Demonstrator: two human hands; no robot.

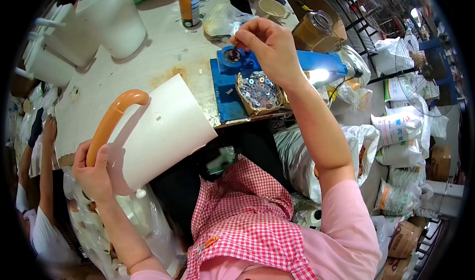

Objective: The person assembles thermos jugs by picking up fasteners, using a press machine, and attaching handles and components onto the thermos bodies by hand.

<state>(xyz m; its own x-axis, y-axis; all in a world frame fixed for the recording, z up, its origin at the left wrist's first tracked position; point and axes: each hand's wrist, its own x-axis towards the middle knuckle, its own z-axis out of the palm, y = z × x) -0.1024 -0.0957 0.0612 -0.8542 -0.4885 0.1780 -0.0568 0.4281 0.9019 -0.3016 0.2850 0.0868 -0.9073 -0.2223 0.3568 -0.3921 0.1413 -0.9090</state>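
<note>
My left hand (94,168) is wrapped around the lower end of a curved orange handle (118,113). The handle belongs to a white cylindrical jug body (166,129), which lies tilted at the table's front edge with a small grey spot on its side. Over a blue bench tool (250,61), the fingertips of my right hand (269,45) are pinched together. A small dark piece shows at the fingertips, above the tool's round socket (231,56); its kind cannot be made out. Just in front of the tool sits an open box of small metal washers (260,93).
Several white containers (116,27) stand at the back left. A spray can (189,5), a plastic bag (222,20), a cup (272,9) and a lidded brown jar (312,30) are farther back. At left, another person's hands (49,129) are visible. Sacks (403,126) are stacked at right.
</note>
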